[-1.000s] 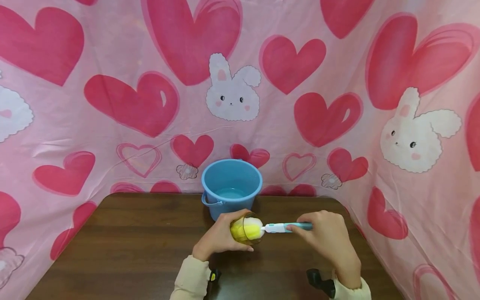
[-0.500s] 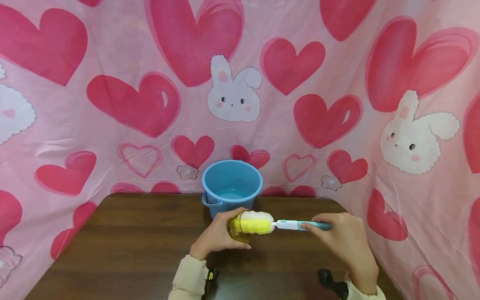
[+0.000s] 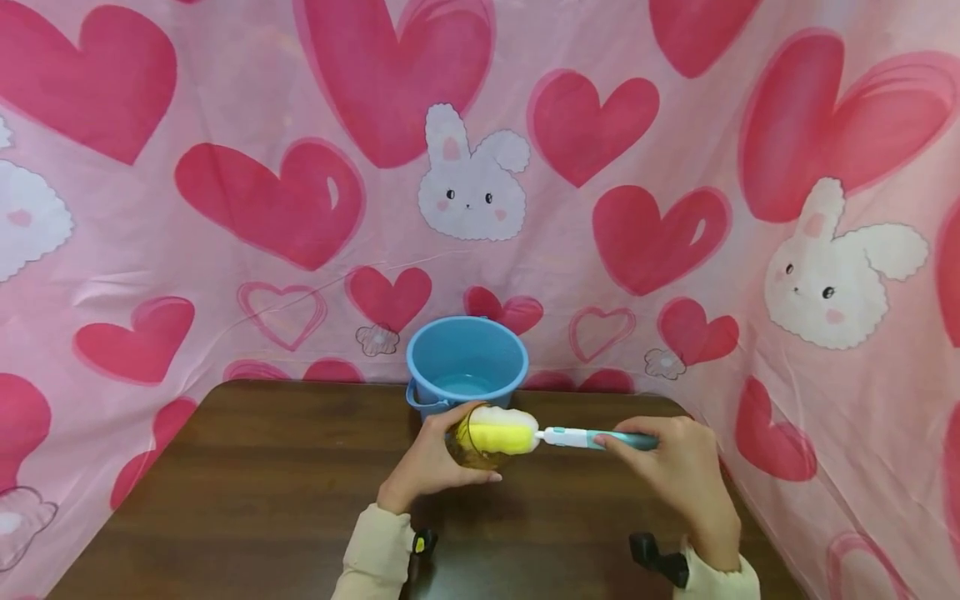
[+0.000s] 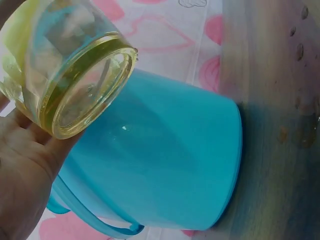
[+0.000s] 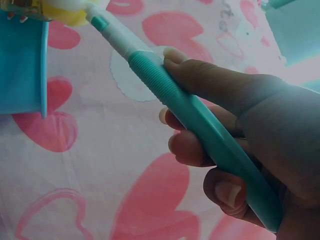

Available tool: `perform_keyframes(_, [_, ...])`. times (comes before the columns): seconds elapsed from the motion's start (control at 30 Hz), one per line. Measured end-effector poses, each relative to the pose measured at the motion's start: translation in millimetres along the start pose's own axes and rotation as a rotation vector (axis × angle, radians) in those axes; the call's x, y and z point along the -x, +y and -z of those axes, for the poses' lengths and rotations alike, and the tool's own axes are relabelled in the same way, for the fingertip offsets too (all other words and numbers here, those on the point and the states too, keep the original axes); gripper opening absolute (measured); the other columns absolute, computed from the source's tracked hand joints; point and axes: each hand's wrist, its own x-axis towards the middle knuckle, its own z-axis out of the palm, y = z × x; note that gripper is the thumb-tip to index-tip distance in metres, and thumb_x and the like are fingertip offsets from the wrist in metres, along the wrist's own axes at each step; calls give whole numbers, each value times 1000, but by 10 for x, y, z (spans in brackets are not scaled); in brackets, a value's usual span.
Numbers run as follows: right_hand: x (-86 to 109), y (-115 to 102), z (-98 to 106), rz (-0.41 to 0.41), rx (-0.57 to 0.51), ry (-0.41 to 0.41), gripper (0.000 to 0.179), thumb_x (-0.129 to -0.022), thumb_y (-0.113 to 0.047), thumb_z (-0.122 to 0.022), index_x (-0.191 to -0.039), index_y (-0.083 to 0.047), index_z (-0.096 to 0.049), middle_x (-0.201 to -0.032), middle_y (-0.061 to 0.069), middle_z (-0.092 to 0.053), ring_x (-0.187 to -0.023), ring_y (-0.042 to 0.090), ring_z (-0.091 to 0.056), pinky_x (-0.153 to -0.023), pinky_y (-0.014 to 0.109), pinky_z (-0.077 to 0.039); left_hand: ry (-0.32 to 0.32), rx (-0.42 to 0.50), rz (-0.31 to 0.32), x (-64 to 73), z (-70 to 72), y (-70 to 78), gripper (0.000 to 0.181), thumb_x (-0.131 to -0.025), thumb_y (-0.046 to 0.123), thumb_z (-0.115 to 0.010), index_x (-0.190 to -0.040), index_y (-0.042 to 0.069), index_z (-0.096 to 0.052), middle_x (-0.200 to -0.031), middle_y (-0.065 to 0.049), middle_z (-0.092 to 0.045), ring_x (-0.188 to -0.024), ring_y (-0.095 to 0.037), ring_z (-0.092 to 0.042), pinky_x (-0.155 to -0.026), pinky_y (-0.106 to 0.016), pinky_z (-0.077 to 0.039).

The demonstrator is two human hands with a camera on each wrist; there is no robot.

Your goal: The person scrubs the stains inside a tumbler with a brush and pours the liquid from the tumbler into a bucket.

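In the head view my left hand (image 3: 427, 462) grips an amber glass cup (image 3: 467, 446) tilted on its side, its mouth facing right. The left wrist view shows the thick clear base of the cup (image 4: 90, 90) with fingers behind it. My right hand (image 3: 678, 462) holds the teal and white handle of a bottle brush (image 3: 570, 437), thumb along the top and fingers curled under, plain in the right wrist view on the handle (image 5: 200, 125). The yellow and white sponge head (image 3: 506, 432) sits partly inside the cup's mouth, its handle end sticking out.
Just behind the cup a blue bucket (image 3: 423, 367) stands at the back of the brown wooden table (image 3: 285, 483), with some water in it. Small water drops (image 4: 300, 50) dot the table. A pink heart-patterned cloth (image 3: 390, 217) hangs behind.
Between the first two frames, my right hand drew the brush rightward, and more of the sponge came out of the cup. Since then the brush has shifted slightly left and up with the cup.
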Motion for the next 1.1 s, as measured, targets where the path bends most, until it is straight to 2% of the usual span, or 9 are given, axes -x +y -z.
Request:
perform_keyframes(0.1, [-2, 39, -46, -22, -43, -22, 21, -63, -29, -97, -72, -30, -79, -63, -21, -67, -56, -3, -51, -49, 24, -41, 5, 6, 4, -7, -17, 2, 89, -67, 22, -97, -145, 25, -53, -134, 6, -65, -121, -17, -59, -103, -41, -53])
perform_keyframes(0.23, [-18, 98, -131, -44, -76, -49, 20, -64, -28, -97, -72, -29, -78, -65, -22, -67, -56, -3, -49, -50, 23, -41, 16, -9, 7, -21, -23, -9, 88, -68, 24, -97, -144, 25, -54, -134, 6, -65, -121, -17, -59, -102, -40, -53])
perform_keyframes(0.53, [-39, 80, -209, -76, -75, -89, 19, -65, -32, -96, -70, -27, -78, -64, -20, -67, -55, -2, -45, -50, 23, -38, 54, -23, 21, -7, -29, -7, 88, -68, 31, -96, -145, 23, -55, -133, 6, -66, -121, -17, -60, -102, -41, -53])
perform_keyframes(0.73, [-41, 11, -223, -77, -47, -117, 18, -68, -36, -94, -70, -30, -78, -63, -23, -64, -54, -3, -44, -51, 23, -38, 85, -13, 8, 4, -56, 3, 89, -65, 23, -98, -144, 13, -56, -132, 5, -67, -120, -19, -60, -101, -41, -54])
perform_keyframes(0.93, [-49, -48, -249, -106, -34, -157, 17, -69, -39, -93, -71, -29, -78, -64, -22, -65, -59, 0, -50, -54, 26, -42, 112, -18, 10, 10, -64, -15, 88, -64, 18, -98, -143, 19, -57, -131, 2, -68, -118, -21, -60, -99, -41, -55])
perform_keyframes(1.0, [-48, -60, -255, -98, -28, -155, 18, -70, -39, -93, -72, -28, -79, -64, -21, -66, -59, 0, -51, -54, 26, -43, 111, -17, 22, 13, -54, -22, 88, -65, 19, -98, -143, 20, -57, -132, 3, -67, -119, -20, -60, -99, -41, -55])
perform_keyframes(1.1, [-40, -62, -255, -40, -2, -124, 19, -68, -39, -93, -73, -27, -79, -62, -20, -66, -56, -1, -48, -51, 24, -40, 94, -22, 43, 20, -42, -33, 87, -66, 23, -97, -143, 18, -57, -132, 5, -67, -119, -19, -59, -99, -41, -55])
